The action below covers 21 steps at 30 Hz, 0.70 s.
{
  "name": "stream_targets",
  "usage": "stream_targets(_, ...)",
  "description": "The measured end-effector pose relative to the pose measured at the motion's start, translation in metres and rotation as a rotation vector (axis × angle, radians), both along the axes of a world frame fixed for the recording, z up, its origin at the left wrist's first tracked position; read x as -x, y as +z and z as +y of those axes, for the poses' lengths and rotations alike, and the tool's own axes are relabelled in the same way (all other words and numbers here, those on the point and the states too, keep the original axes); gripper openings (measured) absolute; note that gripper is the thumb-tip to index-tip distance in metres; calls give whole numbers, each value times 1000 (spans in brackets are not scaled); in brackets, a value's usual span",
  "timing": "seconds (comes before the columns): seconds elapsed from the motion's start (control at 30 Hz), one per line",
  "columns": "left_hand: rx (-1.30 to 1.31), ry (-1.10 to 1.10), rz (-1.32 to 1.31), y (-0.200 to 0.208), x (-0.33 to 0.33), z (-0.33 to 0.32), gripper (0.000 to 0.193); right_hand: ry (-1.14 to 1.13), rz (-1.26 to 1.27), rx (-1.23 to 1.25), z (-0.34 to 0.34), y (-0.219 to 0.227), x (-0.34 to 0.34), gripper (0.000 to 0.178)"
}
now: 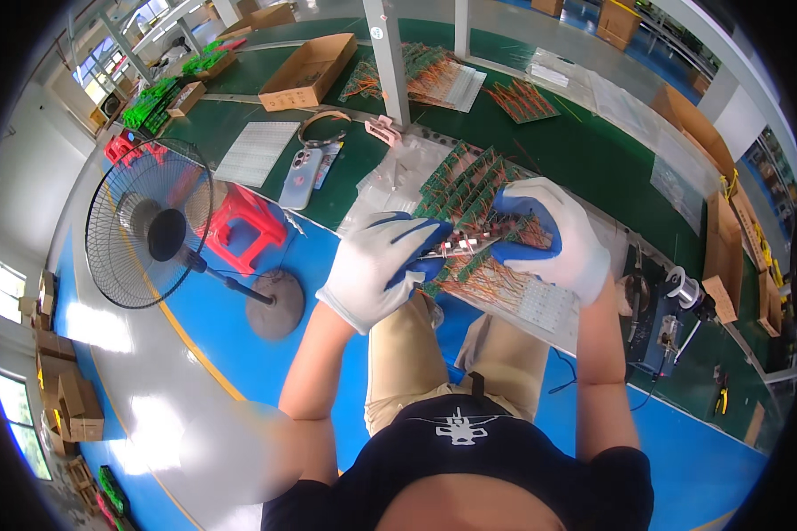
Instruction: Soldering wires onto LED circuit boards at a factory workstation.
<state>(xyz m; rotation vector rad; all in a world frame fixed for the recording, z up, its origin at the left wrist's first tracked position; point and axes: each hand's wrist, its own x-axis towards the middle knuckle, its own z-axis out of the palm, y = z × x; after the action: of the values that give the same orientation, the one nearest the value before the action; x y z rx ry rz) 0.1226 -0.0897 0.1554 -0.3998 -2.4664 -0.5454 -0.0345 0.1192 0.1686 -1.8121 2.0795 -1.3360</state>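
The white-and-blue-gloved left hand (383, 264) holds a slim strip (454, 250) bearing red-and-white blocks (468, 242) (orange wires (480, 288) nearby); the matching right hand's (553, 237) grip is unclear.

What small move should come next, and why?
Perhaps ease the orange wires aside with the right hand: they crowd close around the red-and-white parts between it and the left hand, and might snag.

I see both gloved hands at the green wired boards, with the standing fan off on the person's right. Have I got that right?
Not quite: the head view shows the standing fan on the person's left, not the right. The rest holds: the left hand and right hand, both gloved, are at the green wired boards.
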Motion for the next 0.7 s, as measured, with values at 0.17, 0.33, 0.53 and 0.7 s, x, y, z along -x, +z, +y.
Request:
stream_targets(0.17, 228, 94, 55, 11, -12, 22, 57, 48, 133, 130, 0, -6, -11, 73)
stream_targets(0.33, 176, 54, 70, -5, -10, 16, 56, 156, 333, 85, -14, -12, -21, 69)
stream_targets(0.53, -406, 93, -167, -38, -2, 25, 37, 126, 329, 41, -21, -33, -12, 61)
stream_targets(0.7, -577, 300, -274, -67, 15, 27, 27, -42, 372, -58, -39, -58, -2, 37)
